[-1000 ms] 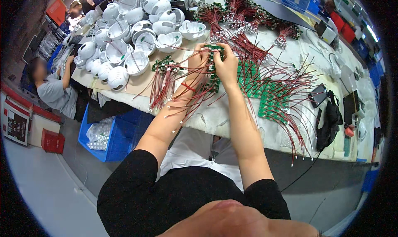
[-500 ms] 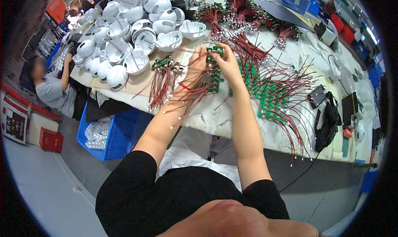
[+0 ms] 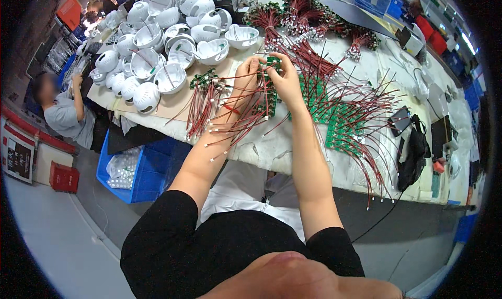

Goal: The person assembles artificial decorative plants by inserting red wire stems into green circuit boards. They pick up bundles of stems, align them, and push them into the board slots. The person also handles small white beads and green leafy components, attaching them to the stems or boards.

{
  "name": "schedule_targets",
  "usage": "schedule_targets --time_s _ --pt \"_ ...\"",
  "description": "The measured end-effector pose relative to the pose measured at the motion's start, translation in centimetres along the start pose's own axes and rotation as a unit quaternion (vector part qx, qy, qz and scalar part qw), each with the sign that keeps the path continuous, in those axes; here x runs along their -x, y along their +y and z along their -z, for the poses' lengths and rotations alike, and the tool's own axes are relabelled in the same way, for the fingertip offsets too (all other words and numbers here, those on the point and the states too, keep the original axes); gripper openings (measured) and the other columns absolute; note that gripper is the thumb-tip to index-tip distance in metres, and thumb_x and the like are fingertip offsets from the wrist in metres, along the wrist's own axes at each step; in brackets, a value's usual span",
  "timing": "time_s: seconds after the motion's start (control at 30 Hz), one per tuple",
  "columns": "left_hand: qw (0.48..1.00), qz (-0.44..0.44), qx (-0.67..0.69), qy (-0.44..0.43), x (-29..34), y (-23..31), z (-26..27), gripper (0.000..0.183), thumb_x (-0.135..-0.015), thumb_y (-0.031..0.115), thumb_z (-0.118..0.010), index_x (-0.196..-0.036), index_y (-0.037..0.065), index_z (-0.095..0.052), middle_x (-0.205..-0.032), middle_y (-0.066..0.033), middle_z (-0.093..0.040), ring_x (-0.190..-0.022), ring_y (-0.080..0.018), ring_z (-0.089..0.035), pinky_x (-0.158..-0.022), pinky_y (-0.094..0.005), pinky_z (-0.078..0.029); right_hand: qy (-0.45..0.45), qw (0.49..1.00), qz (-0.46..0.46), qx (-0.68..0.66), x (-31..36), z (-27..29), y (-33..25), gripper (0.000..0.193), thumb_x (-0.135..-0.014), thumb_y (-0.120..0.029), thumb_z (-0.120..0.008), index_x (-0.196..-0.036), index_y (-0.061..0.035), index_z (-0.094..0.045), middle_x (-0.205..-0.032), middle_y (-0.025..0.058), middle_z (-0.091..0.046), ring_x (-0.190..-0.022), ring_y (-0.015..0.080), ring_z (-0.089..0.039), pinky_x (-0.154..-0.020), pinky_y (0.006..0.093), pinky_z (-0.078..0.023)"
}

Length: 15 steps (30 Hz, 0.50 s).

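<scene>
Both my hands work close together at the middle of the table, on a panel of green circuit boards (image 3: 270, 103) with dark red wires. My left hand (image 3: 248, 71) is closed on the panel's left side, its fingertips partly hidden. From the right, my right hand (image 3: 285, 80) pinches the upper end between thumb and fingers. Red wires with white plugs trail from the panel across my left forearm. Beside that forearm lies a loose bunch of wired green boards (image 3: 205, 82). More green board panels (image 3: 345, 126) with red wires lie right of my right hand.
White perforated plastic shells (image 3: 170, 78) crowd the table's left side. Bundles of red wires (image 3: 300, 9) are heaped at the back. A black bag (image 3: 414, 160) lies at the right edge. A blue bin (image 3: 141, 176) stands below left; another person (image 3: 68, 111) sits at far left.
My hands stay at the panel, with small shifts of the fingers. The trailing wires have swung slightly. The other person's arm has moved a little.
</scene>
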<state>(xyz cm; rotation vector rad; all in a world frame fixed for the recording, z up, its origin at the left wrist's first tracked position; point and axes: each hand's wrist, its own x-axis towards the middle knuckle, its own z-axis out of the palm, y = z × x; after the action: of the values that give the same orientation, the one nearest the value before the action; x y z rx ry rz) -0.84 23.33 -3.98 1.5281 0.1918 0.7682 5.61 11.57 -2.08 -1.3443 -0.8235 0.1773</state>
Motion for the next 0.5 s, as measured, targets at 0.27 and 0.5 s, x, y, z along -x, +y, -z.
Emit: schedule_targets --time_s 0.27,0.5 --pt "0.911 0.153 0.379 -0.052 -0.8 1.0 2.7 0.031 -0.097 0.040 -0.039 -0.093 0.012 -0.053 -0.065 0.0048 -0.043 -0.051 -0.0078 -0.039 -0.043 -0.0201 -0.032 -0.007 0.998 -0.033 -0.044 0.3 0.1 -1.2 0.032 -0.082 -0.008 -0.058 -0.114 -0.0047 -0.054 -0.085 0.0026 -0.057 -0.074 0.0082 -0.050 -0.064 0.0234 -0.042" --pt "0.887 0.223 0.389 -0.113 -0.6 2.7 4.4 0.024 -0.093 0.029 -0.052 -0.097 0.006 -0.055 -0.098 -0.0108 -0.057 -0.056 -0.0072 -0.043 -0.043 -0.0141 -0.037 -0.014 0.996 -0.069 -0.045 0.4 0.7 -1.8 0.031 -0.083 -0.008 -0.058 -0.114 -0.0061 -0.054 -0.082 0.0003 -0.054 -0.072 0.0073 -0.046 -0.061 0.0224 -0.039"
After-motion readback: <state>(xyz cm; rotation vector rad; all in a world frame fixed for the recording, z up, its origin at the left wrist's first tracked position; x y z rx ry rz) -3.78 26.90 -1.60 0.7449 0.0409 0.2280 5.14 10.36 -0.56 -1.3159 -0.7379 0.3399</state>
